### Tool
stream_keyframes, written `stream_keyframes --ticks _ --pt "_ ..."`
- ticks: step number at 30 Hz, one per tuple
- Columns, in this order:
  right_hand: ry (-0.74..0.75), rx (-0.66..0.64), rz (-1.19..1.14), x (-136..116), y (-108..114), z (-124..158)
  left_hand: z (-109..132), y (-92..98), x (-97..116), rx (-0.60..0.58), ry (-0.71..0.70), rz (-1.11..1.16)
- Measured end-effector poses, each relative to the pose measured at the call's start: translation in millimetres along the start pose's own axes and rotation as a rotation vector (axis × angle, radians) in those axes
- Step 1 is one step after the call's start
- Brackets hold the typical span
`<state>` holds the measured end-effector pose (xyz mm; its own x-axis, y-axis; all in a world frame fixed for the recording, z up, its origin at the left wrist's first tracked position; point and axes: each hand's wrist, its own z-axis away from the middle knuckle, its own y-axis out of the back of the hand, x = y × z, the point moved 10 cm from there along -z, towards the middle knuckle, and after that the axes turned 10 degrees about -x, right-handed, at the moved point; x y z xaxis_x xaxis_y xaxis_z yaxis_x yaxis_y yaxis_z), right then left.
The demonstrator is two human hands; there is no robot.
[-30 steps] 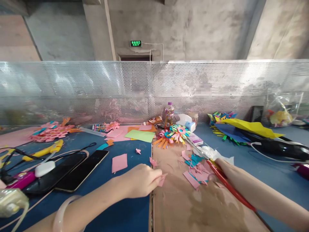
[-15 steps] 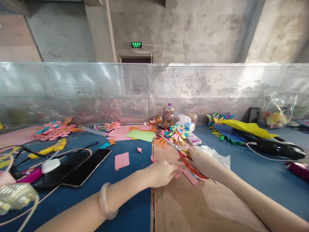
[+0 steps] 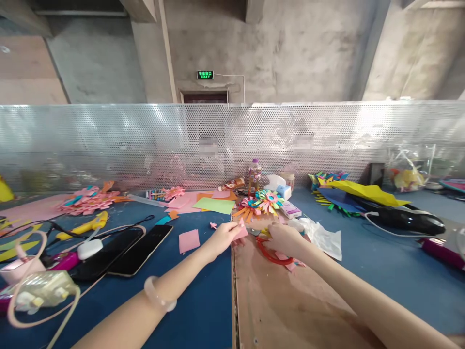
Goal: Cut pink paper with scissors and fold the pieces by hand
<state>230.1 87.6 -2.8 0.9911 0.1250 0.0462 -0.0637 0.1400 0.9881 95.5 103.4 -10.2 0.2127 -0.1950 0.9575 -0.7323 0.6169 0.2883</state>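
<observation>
My left hand (image 3: 222, 236) pinches a small pink paper piece (image 3: 241, 229) at the seam between the blue mat and the brown board. My right hand (image 3: 285, 239) grips red-handled scissors (image 3: 268, 253), their loop lying below the hand and the blades pointing left toward the pink piece. A pale bangle (image 3: 157, 299) sits on my left wrist. Pink paper scraps (image 3: 286, 261) lie on the board under my right hand. Just beyond the hands stand colourful paper flowers (image 3: 262, 201).
Two dark phones (image 3: 127, 249) and cables lie on the blue mat (image 3: 196, 300) at left, with a pink paper square (image 3: 189, 240). A bottle (image 3: 255, 178), small boxes, white plastic (image 3: 323, 236), yellow paper (image 3: 366, 192) and a black device (image 3: 407, 220) sit right. A perforated metal screen (image 3: 145, 140) closes the back.
Both hands have moved away from me toward the paper flowers. The right hand brought the scissors in from the right beside the left hand's pink piece. The camera tilted up slightly.
</observation>
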Motion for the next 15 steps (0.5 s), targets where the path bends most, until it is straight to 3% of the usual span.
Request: stream_keyframes --ticks 5,8,12,15 --pt "0.044 0.14 -0.109 -2.5 30.8 10.5 -1.7 -7.1 -18.1 -0.044 0.058 0.115" --pt "0.179 0.189 -0.309 -14.2 40.7 5.6 -1.2 -12.3 -19.2 -0.088 0.068 0.107" --pt "0.422 0.08 -0.633 -38.8 29.7 -11.4 -0.8 -14.4 -19.5 -0.097 0.08 0.121" --pt "0.473 0.029 -0.854 -44.9 20.3 -20.3 -1.1 -13.4 -20.2 -0.067 0.079 0.109"
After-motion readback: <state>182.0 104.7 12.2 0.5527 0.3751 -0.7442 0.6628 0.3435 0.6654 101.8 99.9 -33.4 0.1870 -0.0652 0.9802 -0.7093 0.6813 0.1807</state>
